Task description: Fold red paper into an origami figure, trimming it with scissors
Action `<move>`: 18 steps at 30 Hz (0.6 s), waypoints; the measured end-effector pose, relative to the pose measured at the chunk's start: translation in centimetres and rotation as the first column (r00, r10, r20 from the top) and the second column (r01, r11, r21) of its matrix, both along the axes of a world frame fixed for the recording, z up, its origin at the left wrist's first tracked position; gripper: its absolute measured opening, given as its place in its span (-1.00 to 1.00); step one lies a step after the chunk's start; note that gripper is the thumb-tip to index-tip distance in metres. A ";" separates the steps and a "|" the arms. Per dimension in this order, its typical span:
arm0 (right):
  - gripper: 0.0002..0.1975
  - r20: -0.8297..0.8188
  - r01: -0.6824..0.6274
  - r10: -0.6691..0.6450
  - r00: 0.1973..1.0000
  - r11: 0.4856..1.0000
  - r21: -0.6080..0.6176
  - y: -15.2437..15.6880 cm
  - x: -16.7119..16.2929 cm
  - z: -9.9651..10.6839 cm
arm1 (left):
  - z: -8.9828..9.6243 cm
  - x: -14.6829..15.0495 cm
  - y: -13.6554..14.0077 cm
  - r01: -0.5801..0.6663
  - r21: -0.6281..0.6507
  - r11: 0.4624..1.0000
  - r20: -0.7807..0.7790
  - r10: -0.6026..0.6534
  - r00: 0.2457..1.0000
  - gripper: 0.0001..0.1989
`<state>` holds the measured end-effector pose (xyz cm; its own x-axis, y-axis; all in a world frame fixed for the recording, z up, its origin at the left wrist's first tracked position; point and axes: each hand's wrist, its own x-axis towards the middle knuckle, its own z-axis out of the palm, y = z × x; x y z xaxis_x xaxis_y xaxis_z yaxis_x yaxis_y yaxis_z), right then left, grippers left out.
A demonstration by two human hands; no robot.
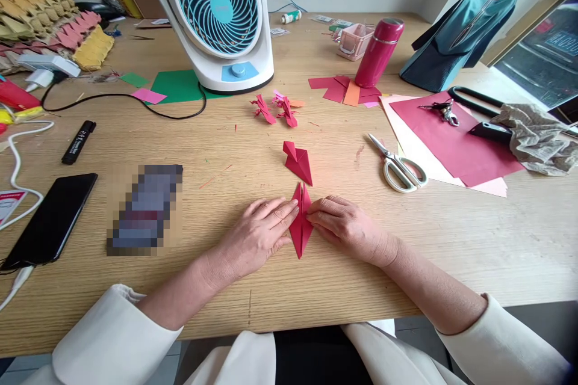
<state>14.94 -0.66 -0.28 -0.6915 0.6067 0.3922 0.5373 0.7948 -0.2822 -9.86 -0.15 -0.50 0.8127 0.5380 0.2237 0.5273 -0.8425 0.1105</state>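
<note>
A red folded paper diamond (301, 231), split by a seam down its middle, lies on the wooden table before me. My left hand (259, 231) rests flat at its left side, fingers stretched out and fingertips touching the paper. At the opposite side, the bent fingers and thumb of my right hand (345, 225) close on the paper's right edge; the thumb is mostly hidden. Just beyond the diamond's upper tip is a second red folded paper piece (298, 162). Farther back sit two small red origami figures (274, 110).
White-handled scissors (401, 173) lie to the right, near red paper sheets (451, 138). A fan (221, 18) and a pink bottle (379, 53) stand at the back. On the left are a black phone (49, 219), a marker (78, 142) and a blurred-out phone-like object (147, 210).
</note>
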 end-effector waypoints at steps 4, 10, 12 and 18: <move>-0.76 0.011 0.006 -0.006 1.000 1.000 0.010 0.0 -0.1 0.1 | 0.1 -0.5 0.0 -0.004 -0.050 0.999 -0.094 0.000 0.996 -0.43; -0.77 0.015 0.016 -0.016 1.000 1.000 0.002 -0.1 -0.1 0.2 | 0.2 -0.8 0.0 -0.008 -0.094 0.996 -0.130 -0.004 0.991 -0.35; -0.79 0.017 0.019 -0.019 1.000 1.000 -0.007 -0.1 0.0 0.2 | 0.2 -0.7 -0.2 -0.009 -0.102 0.995 -0.138 -0.005 0.990 -0.33; -0.78 0.005 -0.004 0.004 1.000 1.000 -0.025 -0.1 0.1 0.2 | 0.2 -0.5 -1.3 -0.038 -0.120 0.992 -0.105 0.025 0.994 -0.22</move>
<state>15.01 -0.74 -0.04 -0.6961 0.6132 0.3735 0.5352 0.7899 -0.2994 -10.32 -1.44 -0.28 0.8104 0.5816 0.0707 0.5671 -0.8090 0.1545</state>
